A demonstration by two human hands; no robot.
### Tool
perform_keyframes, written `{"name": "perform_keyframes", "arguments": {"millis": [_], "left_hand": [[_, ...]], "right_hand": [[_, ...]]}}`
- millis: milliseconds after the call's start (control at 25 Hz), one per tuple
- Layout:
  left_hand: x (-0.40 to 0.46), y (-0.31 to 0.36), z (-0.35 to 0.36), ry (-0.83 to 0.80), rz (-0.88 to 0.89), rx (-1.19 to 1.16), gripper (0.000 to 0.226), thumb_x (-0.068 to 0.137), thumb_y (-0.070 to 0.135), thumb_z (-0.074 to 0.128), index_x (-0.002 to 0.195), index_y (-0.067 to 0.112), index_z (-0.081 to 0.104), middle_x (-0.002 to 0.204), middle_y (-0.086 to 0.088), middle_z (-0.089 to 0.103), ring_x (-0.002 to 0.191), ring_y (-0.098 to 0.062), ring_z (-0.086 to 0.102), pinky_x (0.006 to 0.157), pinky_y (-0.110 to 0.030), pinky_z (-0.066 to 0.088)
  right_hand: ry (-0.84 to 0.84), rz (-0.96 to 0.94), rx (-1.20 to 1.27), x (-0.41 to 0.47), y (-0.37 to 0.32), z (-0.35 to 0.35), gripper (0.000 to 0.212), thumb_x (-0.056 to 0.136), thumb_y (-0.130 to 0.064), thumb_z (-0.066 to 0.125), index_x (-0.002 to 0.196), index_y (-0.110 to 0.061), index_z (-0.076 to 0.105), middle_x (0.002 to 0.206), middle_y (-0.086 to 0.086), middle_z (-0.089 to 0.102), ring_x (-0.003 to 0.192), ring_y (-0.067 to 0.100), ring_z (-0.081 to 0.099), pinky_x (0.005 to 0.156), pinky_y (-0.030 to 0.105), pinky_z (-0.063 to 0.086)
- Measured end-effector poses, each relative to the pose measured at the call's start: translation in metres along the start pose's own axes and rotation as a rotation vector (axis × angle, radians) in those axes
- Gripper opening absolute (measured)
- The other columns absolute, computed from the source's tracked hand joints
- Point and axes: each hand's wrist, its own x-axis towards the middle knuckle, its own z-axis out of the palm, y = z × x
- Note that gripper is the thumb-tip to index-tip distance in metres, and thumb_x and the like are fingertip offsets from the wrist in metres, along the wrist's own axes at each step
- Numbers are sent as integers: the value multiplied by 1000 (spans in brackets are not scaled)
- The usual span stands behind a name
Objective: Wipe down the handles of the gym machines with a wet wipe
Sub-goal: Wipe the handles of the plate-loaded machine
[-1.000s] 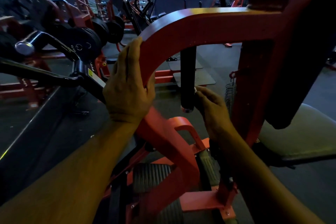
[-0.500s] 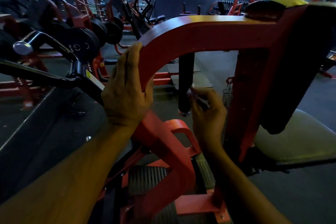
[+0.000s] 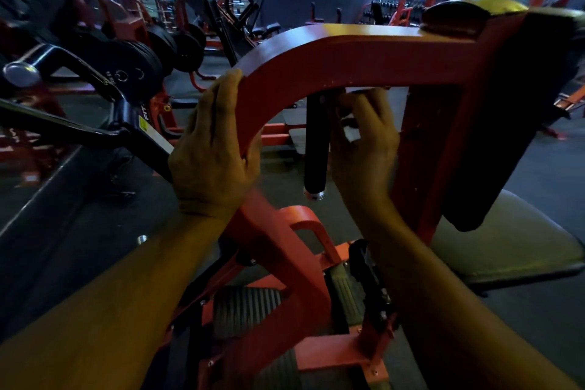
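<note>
Left hand: the left hand (image 3: 215, 149) lies on the curved red arm (image 3: 316, 54) of the gym machine. The fingers are straight and point up along the bar, and the thumb wraps the inner edge. This grip is wide and holds nothing small.
Right hand: the right hand (image 3: 364, 136) is up near the top of the black handle (image 3: 316, 142), just under the red arm. Its fingers are curled, and the grip pinches the white wet wipe (image 3: 352, 133).
Wet wipe: only a small white bit shows between the fingers, just beside the handle. I cannot tell if it touches the handle.
Handle: it hangs straight down from the red arm, with a shiny cap at the bottom.
Seat: a pale pad (image 3: 506, 247) sits low on the right.
Other things: black weight plates (image 3: 139, 73) are on the left.
</note>
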Motion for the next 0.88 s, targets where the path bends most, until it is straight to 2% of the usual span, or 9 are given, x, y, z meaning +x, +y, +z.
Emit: {"name": "perform_keyframes", "arguments": {"millis": [80, 160, 240, 400, 520, 600, 680, 800, 880], "left_hand": [[1, -1, 0, -1, 5, 5, 70, 96, 30, 70, 153, 9, 35, 151, -14, 50, 130, -33, 56, 91, -46, 56], [1, -2, 1, -4, 0, 5, 70, 96, 30, 70, 153, 8, 36, 151, -15, 50, 130, -34, 57, 90, -47, 57], [1, -2, 1, -3, 9, -6, 69, 97, 31, 69, 153, 7, 36, 152, -15, 49, 132, -34, 56, 92, -48, 58], [2, -1, -1, 7, 20, -15, 68, 98, 33, 68, 152, 7, 36, 150, -16, 50, 131, -34, 56, 91, -48, 58], [1, -1, -1, 10, 13, -4, 69, 96, 32, 70, 152, 8, 37, 149, -16, 51, 130, -34, 57, 89, -48, 59], [1, -1, -1, 19, 14, 0, 71, 94, 30, 72, 152, 9, 36, 149, -16, 51, 129, -35, 57, 89, -48, 58], [0, -2, -1, 7, 20, -10, 72, 94, 28, 73, 152, 7, 36, 150, -17, 50, 131, -35, 56, 90, -47, 57], [1, -2, 0, 4, 23, 4, 71, 93, 27, 73, 151, 4, 40, 150, -17, 51, 130, -35, 56, 88, -45, 56], [0, -4, 0, 2, 7, 5, 71, 93, 27, 73, 152, 6, 39, 151, -16, 50, 131, -35, 55, 87, -46, 57]], "right_hand": [[-114, -54, -36, -14, 7, -2, 20, 89, -7, 70, 109, 0, 70, 108, 11, 63, 99, 16, 61, 82, 17, 52], [-221, -105, -80, -25, 19, -5, 19, 91, -7, 71, 109, -1, 72, 106, 13, 65, 95, 26, 65, 76, 31, 56], [-310, -131, -115, -33, 26, -7, 20, 90, -7, 72, 109, -2, 72, 105, 13, 65, 92, 30, 65, 69, 39, 56], [-513, -109, -199, -67, 31, -14, 27, 81, -6, 82, 107, -6, 73, 102, 9, 67, 83, 25, 65, 63, 27, 49], [-597, -158, -234, -75, 32, -16, 21, 85, -8, 78, 106, -7, 73, 97, 7, 64, 85, 25, 62, 60, 35, 54], [-573, -259, -306, -63, 28, -17, 22, 87, -10, 75, 108, -5, 72, 98, 8, 63, 84, 23, 60, 54, 31, 52], [-476, -357, -337, -36, 19, -16, 22, 92, -12, 67, 112, -2, 70, 103, 11, 64, 83, 22, 60, 53, 29, 51], [-279, -332, -340, 5, 8, -14, 21, 99, -19, 58, 109, -4, 71, 100, 12, 64, 79, 25, 62, 52, 37, 53], [-236, -297, -321, 12, 5, -11, 20, 99, -19, 59, 105, -5, 71, 100, 12, 63, 79, 27, 63, 51, 42, 52]]}}
